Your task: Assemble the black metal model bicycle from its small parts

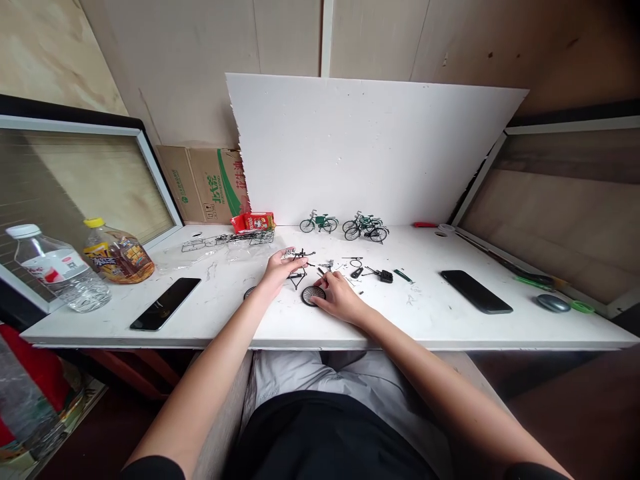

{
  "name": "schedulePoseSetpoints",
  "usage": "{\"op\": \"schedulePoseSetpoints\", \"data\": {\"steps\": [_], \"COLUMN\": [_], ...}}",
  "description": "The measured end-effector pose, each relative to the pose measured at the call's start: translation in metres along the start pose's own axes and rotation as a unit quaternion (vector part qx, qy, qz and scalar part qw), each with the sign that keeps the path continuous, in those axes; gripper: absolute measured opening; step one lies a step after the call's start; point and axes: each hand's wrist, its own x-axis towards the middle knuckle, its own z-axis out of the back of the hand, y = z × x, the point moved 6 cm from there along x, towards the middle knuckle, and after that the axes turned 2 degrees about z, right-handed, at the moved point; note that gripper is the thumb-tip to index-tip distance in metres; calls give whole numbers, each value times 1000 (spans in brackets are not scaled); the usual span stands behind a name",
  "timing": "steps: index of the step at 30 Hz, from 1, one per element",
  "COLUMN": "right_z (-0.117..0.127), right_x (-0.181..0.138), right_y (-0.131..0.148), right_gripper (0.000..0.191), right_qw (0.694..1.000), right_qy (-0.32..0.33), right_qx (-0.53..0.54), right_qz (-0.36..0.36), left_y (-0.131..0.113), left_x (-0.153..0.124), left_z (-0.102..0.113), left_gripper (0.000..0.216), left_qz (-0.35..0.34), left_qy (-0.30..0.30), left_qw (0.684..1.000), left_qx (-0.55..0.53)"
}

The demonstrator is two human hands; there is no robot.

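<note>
Miniature bicycle frame (299,274), black and thin, sits in the left hand (281,268) above the white tabletop (380,320), in front of the seated person. The left forearm (227,337) rises from the lower left, angled inward, and the thumb and fingers close on the frame's upper part, its lower bars left exposed. From the lower right, the right forearm (425,360) slants inward across the table's front edge; the right hand (343,297) bends low over the surface, back upward, fingers curled. Its thumb and fingers grip the right edge of a black spoked wheel (311,296), just below the frame and apart from it; exactly how each fingertip bears is too small to tell. Both hands are near each other. Beyond them, assembled miniature bicycles (319,222) stand before the white board (380,147).
</note>
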Motion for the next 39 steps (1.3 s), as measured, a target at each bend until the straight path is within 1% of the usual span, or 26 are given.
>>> {"op": "schedulePoseSetpoints", "data": {"steps": [2,5,7,9,12,17,19,21,24,26,29,32,34,37,39], "right_z": [0,0,1,4,9,10,11,13,15,15,12,7,6,4,4], "right_x": [-1,-2,-2,-1,0,-1,-1,-1,-2,-3,-4,-5,-5,-5,-4], "right_y": [-3,-9,-15,-20,-25,-20,-19,-19,-18,-13,0,6,4,-2,-3], "right_gripper": [27,31,33,32,28,24,24,22,24,32,50,54,55,59,59], "right_qw": [999,992,984,978,978,990,992,991,991,993,999,999,1000,998,996], "right_qy": [-4,-11,-32,-67,-103,-99,-104,-113,-101,-81,-43,-14,-12,-8,-12], "right_qx": [39,119,165,186,169,76,31,14,33,38,-4,-44,-24,47,76], "right_qz": [-19,-45,-59,-65,-70,-73,-68,-70,-80,-71,-27,0,-6,-27,-34], "left_y": [2,3,4,3,1,-1,0,0,0,1,1,2,4,4,3], "left_x": [1,3,3,2,-2,-4,-3,-2,-1,-1,1,4,6,5,4], "left_z": [2,4,3,2,-1,-4,-4,-3,-2,-2,-1,1,3,3,3], "left_gripper": [72,71,69,65,57,46,45,46,47,48,50,50,49,47,46], "left_qz": [4,-1,-1,3,1,9,15,13,8,8,-5,-16,-15,-15,-15], "left_qy": [-8,-17,-15,-5,10,31,34,33,32,30,22,12,9,10,12], "left_qw": [1000,1000,1000,1000,1000,999,999,999,999,999,1000,1000,1000,1000,1000], "left_qx": [0,-1,4,11,25,27,19,14,16,20,16,9,11,15,17]}}
